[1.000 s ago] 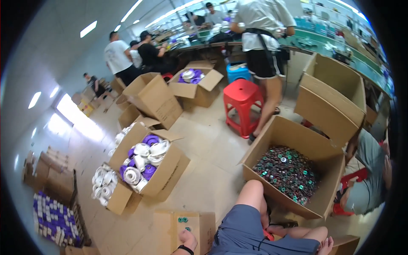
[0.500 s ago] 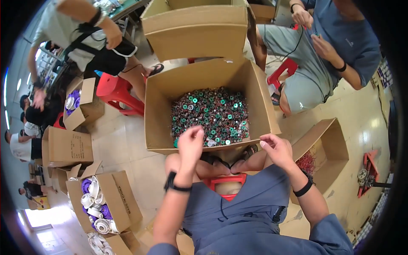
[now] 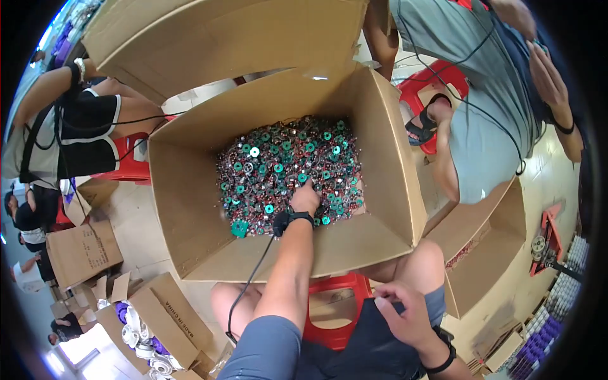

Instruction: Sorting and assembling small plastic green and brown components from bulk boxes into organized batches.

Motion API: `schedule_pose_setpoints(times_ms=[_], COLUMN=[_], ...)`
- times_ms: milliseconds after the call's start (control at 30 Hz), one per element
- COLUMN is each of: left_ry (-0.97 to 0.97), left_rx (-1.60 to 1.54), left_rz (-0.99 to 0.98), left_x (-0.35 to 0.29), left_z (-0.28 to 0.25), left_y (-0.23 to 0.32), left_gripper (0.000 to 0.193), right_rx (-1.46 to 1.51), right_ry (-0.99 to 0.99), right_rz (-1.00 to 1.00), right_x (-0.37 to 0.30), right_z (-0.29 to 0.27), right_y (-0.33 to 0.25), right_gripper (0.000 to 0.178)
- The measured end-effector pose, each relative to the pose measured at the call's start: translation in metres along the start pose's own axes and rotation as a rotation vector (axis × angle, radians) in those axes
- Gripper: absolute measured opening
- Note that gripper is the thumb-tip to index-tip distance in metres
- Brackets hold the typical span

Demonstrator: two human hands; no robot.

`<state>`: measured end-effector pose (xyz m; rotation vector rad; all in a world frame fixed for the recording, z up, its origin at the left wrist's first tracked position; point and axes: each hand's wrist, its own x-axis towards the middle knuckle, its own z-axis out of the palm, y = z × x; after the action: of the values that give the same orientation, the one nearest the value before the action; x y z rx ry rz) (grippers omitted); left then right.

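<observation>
My left hand (image 3: pixel 306 199) reaches down into a large cardboard box (image 3: pixel 190 237) in front of me. It touches a heap of small parts (image 3: pixel 266 180): round green pieces with a hole, tangled with reddish and dark bits. Beside its fingertips lies one green ring-shaped piece (image 3: pixel 303 178). The other fingers are mostly hidden under the back of the hand, so a grip cannot be made out. Over my lap, outside the box, hovers my right hand (image 3: pixel 405 315), with thumb and fingers loosely bent and apart and nothing visible between them. A black cord trails from the left wristband (image 3: pixel 282 223).
A second cardboard box (image 3: pixel 487 253) stands at the right, near a red metal frame (image 3: pixel 546 240). Boxes with white and purple rolls (image 3: pixel 130 332) are at lower left. Two people sit close by, one (image 3: pixel 88 126) at left, one (image 3: pixel 487 139) at right. A raised cardboard panel (image 3: pixel 240 44) borders the far side.
My left hand has gone from above the box's near edge down into the heap. The right hand has drawn back toward my lap. The view has shifted closer over the box.
</observation>
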<state>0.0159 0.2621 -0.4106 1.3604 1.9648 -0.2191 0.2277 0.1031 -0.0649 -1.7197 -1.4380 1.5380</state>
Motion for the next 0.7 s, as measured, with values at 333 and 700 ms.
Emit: schedule_pose_setpoints(times_ms=[333,700], left_ry=[0.235,0.428], left_rx=[-0.423,-0.641], left_rz=[0.082,0.689], left_x=[-0.024,-0.351], left_z=[-0.018,-0.156], left_y=[-0.005,0.028], left_gripper=[0.027,0.016], right_rx=[-0.013,1.276], right_ry=[0.000,-0.443], right_rz=[0.011,0.439], right_x=[0.026,0.040], right_z=[0.010,0.054], right_y=[0.009,0.001], right_gripper=[0.020,0.041])
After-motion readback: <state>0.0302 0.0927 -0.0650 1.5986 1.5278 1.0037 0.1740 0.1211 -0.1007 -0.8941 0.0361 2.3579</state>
